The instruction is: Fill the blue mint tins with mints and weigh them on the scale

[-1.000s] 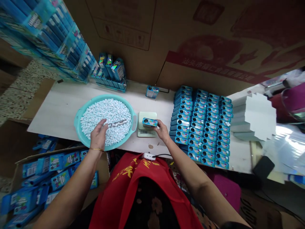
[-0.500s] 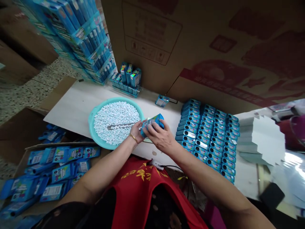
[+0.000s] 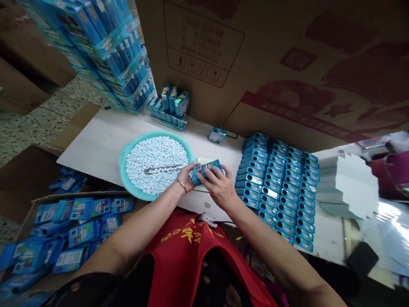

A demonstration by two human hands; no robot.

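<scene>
A small blue printed candy box lies on its side, tilted, between my two hands above the table. My right hand grips it from the near side, fingers wrapped over its printed face. Closed round the box's left end is my left hand, with a bracelet at its wrist. A few white bits show by that end; whether they are inside the box or in the palm I cannot tell. Just left is a turquoise basin filled with small pale tablets. A long narrow metal tool lies on the tablets.
Rows of blue boxes with dark round openings stand at right. A clear tray of boxes and one lone box sit behind. Stacked trays rise at back left. A carton of boxes stands front left; a large carton walls the back.
The box has turned to lie more level and moved slightly right and down. Both hands moved with it, keeping their hold.
</scene>
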